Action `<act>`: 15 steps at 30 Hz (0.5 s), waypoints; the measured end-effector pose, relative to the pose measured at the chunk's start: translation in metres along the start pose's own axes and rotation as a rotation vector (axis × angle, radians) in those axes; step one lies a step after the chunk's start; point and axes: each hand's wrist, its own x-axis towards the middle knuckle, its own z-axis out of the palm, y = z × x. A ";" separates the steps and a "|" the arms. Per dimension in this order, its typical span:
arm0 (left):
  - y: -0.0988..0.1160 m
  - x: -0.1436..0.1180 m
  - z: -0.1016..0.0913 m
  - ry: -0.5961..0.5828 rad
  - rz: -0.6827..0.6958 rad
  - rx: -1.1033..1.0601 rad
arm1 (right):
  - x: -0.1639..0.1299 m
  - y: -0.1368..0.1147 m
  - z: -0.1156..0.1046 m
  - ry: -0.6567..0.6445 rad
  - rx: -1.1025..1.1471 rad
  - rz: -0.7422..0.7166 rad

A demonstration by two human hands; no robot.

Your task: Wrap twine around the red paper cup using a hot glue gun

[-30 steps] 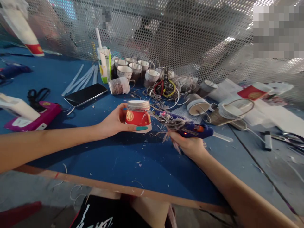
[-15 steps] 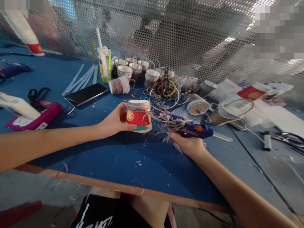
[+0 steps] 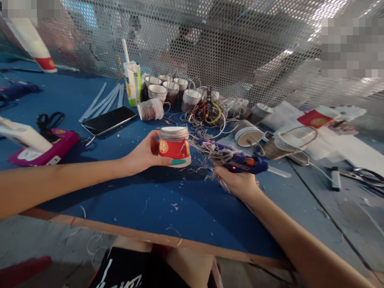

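Red paper cup [image 3: 174, 146], held upside down above the blue bench [image 3: 126, 188] by left hand [image 3: 147, 154] fingers pinching its sides, meets the glue gun [image 3: 232, 158] nozzle gripped in right hand [image 3: 237, 182], so hot glue could string onto those fingers.

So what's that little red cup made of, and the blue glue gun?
The red cup in the left hand looks like matte paper: printed red side, white rim, its upper part wound with thin grey cord. The glue gun in the right hand looks like glossy hard plastic, blue with an orange part, and has stringy bits stuck on it.
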 end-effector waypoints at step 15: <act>0.001 0.001 0.001 0.009 0.000 -0.021 | 0.000 -0.001 0.000 0.027 -0.044 -0.042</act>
